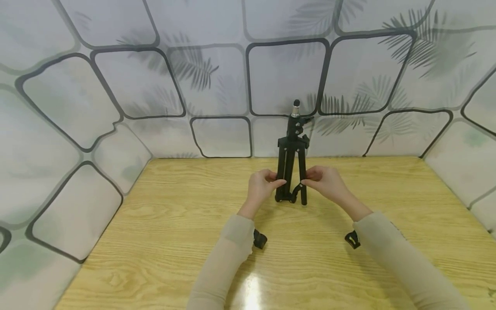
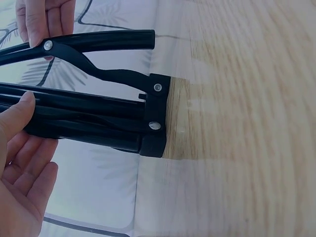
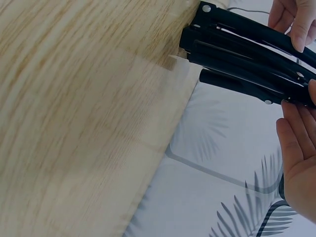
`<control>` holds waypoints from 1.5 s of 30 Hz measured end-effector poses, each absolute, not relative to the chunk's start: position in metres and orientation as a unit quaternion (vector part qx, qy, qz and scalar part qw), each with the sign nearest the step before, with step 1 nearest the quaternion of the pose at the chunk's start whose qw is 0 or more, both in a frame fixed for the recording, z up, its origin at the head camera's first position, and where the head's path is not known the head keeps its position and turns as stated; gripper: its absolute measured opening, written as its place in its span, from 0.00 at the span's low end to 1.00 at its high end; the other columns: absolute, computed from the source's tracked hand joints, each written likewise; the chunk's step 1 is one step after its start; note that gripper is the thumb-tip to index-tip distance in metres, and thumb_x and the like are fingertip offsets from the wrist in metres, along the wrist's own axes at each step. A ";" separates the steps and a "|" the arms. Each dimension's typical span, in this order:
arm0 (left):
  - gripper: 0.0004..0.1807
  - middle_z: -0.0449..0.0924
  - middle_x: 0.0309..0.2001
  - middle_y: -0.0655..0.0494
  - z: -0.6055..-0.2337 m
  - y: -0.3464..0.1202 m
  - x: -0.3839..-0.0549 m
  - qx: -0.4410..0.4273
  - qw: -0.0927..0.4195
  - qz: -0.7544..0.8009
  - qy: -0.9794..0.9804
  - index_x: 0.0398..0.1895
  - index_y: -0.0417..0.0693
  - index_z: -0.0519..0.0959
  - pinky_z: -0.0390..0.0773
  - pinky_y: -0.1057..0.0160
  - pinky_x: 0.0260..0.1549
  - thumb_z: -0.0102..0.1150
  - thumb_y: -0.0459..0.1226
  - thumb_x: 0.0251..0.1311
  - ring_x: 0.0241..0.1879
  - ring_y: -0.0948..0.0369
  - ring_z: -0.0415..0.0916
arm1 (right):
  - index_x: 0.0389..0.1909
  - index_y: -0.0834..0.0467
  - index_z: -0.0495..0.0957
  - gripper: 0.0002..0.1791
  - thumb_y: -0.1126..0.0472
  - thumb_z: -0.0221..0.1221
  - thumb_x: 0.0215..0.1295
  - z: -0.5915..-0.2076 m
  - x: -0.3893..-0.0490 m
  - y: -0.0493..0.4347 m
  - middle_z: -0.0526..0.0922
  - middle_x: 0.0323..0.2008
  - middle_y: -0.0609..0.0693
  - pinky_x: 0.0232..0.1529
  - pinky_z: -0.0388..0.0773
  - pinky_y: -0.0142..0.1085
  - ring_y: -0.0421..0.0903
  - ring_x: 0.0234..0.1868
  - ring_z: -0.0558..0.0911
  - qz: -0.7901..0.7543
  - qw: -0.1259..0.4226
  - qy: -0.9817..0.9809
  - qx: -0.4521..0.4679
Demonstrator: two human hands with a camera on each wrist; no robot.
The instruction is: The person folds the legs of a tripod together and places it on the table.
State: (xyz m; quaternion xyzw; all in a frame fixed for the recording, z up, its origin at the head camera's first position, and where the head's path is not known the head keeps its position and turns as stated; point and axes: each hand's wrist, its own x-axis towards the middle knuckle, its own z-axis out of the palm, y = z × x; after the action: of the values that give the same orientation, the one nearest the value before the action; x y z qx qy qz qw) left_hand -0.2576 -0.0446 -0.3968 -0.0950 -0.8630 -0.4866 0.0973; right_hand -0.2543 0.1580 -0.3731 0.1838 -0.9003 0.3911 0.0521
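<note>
A black tripod stand [image 1: 293, 142] with a silver-and-black top post stands upright on the table, its legs nearly folded together. My left hand [image 1: 259, 187] holds the legs on the left side between thumb and fingers. On the other side, my right hand [image 1: 329, 184] pinches the right leg [image 2: 118, 40], which is angled slightly out from the rest. A curved brace [image 2: 106, 74] joins that leg to the black bottom bracket [image 2: 157, 108], fixed with silver rivets. In the right wrist view the palm side of my right hand [image 3: 302, 168] shows below the tripod legs [image 3: 247, 54].
The wooden table [image 1: 174, 232] reaches back to a patterned cloth wall [image 1: 217, 82] close behind the tripod. Another such wall [image 1: 58, 172] closes the left side. Small black pieces, the left one [image 1: 260, 240] and the right one [image 1: 352, 240], show beside my sleeves.
</note>
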 end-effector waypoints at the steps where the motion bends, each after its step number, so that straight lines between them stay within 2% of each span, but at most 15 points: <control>1: 0.15 0.80 0.29 0.55 -0.397 -0.045 -0.258 -0.094 0.097 -0.488 -0.863 0.30 0.43 0.81 0.75 0.69 0.26 0.66 0.44 0.44 0.30 0.63 0.76 | 0.38 0.67 0.77 0.15 0.60 0.62 0.54 -0.373 -0.254 0.158 0.81 0.34 0.60 0.34 0.77 0.43 0.52 0.35 0.80 0.391 0.052 -0.900 0.184; 14: 0.14 0.79 0.29 0.57 -0.397 -0.044 -0.259 -0.083 0.084 -0.496 -0.860 0.30 0.45 0.81 0.75 0.69 0.25 0.66 0.45 0.44 0.29 0.64 0.75 | 0.37 0.66 0.76 0.14 0.60 0.62 0.54 -0.373 -0.255 0.154 0.81 0.34 0.60 0.34 0.77 0.43 0.53 0.35 0.80 0.398 0.053 -0.898 0.179; 45: 0.14 0.80 0.29 0.56 -0.398 -0.043 -0.258 -0.086 0.090 -0.495 -0.860 0.31 0.43 0.81 0.75 0.69 0.25 0.66 0.44 0.45 0.29 0.64 0.75 | 0.34 0.65 0.75 0.12 0.61 0.62 0.54 -0.375 -0.256 0.148 0.81 0.32 0.59 0.32 0.77 0.43 0.52 0.32 0.80 0.395 0.081 -0.896 0.187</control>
State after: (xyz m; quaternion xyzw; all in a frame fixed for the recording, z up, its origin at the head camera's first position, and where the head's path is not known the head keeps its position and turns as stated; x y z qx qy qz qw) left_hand -0.2580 -0.0434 -0.3976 -0.0856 -0.8602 -0.4946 0.0896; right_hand -0.2564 0.1477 -0.3750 0.1868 -0.8960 0.3945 0.0810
